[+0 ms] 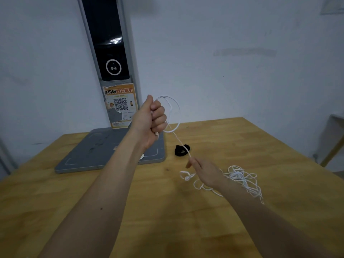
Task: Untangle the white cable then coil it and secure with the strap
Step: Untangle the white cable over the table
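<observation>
Left hand (151,120) fisted on a raised loop of cable (176,116), right hand (202,169) pinching the taut run lower down, rest tangled on table (242,146) by the right wrist, strap (182,150) near; cable looks light, limp, snag-prone, best gripped close to the loop.

An orange sticker (121,105) on the grey scanner stand (111,53) carries the heading "身份码取件指引" above a QR code (120,104); its smaller print is too blurred to read.
</observation>
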